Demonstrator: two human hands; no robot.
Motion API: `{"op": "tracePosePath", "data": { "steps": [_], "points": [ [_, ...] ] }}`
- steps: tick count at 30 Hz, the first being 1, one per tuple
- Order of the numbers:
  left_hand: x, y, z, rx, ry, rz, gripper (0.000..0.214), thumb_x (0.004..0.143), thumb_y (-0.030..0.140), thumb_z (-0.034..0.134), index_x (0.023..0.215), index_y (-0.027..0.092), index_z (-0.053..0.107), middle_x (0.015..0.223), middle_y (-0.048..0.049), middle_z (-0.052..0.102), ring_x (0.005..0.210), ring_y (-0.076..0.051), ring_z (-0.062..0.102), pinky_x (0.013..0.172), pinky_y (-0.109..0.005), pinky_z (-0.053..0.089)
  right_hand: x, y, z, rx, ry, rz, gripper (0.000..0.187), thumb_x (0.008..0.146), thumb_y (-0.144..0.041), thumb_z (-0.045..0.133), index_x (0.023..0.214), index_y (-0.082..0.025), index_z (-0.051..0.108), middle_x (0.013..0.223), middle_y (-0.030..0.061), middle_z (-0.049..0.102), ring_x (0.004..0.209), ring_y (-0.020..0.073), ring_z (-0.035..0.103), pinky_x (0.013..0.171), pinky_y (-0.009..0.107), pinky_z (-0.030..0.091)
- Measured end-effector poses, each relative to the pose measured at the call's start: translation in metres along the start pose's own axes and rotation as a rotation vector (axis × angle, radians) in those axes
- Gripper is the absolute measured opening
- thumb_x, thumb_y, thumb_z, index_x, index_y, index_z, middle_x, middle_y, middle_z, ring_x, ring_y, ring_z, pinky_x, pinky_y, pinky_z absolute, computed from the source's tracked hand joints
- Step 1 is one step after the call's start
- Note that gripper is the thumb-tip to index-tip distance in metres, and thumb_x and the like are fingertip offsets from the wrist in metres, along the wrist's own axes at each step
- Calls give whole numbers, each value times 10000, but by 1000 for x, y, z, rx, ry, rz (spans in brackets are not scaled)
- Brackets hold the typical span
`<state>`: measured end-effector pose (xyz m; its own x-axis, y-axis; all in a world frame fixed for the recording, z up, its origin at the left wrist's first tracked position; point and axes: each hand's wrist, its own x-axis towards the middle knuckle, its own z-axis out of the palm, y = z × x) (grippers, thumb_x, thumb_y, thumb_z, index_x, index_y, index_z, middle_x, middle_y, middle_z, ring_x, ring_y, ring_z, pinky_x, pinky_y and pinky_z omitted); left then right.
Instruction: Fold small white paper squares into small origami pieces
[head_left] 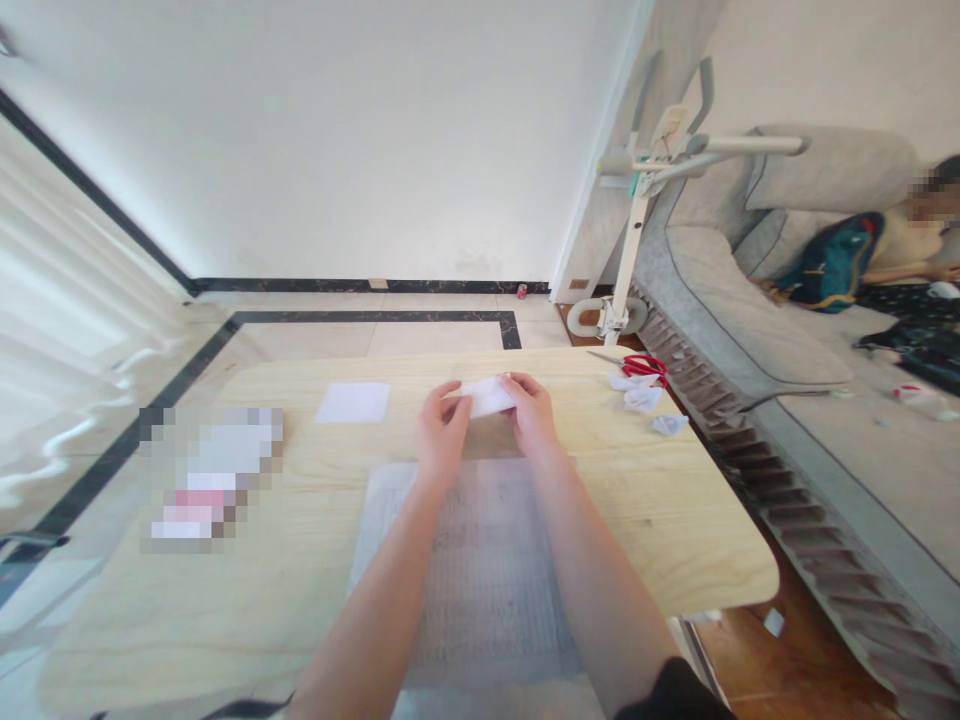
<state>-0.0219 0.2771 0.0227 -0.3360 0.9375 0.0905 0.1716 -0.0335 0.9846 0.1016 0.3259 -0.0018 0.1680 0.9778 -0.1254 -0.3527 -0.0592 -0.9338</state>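
At frame centre, left-hand fingers point(459, 413) and right-hand fingers point(525, 386), nearly closed, pinch opposite ends of the paper point(486, 398), presumably for steadiness.

Bright, soft light is filling the room; wide lens is bending edges; blur is smearing the printed sheet point(487, 570); held paper point(487, 398) is washing out, possibly overexposed.

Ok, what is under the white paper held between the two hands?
Pale wooden tabletop shows around the white paper; the spot directly beneath is covered by it, the left hand and the right hand.
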Motion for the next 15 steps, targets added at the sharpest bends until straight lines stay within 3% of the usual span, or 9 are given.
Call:
{"op": "tracePosePath", "data": {
  "steps": [6, 15],
  "points": [
    [0, 3, -3, 0, 91, 14, 232, 799, 252, 596, 1007, 153, 628, 871, -68, 728, 796, -181, 680, 714, -271, 525, -1, 2, -1, -74, -122, -46, 216, 615, -384, 739, 730, -207, 696, 678, -13, 644, 626, 151, 561, 533, 256, 427],
    [-2, 7, 2, -65, -9, 2, 191, 815, 276, 588, 896, 121, 665, 825, -76, 728, 685, -170, 672, 643, -265, 524, 0, 4, -1, -47, -111, -64, 206, 623, -358, 747, 752, -199, 721, 723, -2, 680, 677, 154, 589, 632, 277, 459]
  ]
}}
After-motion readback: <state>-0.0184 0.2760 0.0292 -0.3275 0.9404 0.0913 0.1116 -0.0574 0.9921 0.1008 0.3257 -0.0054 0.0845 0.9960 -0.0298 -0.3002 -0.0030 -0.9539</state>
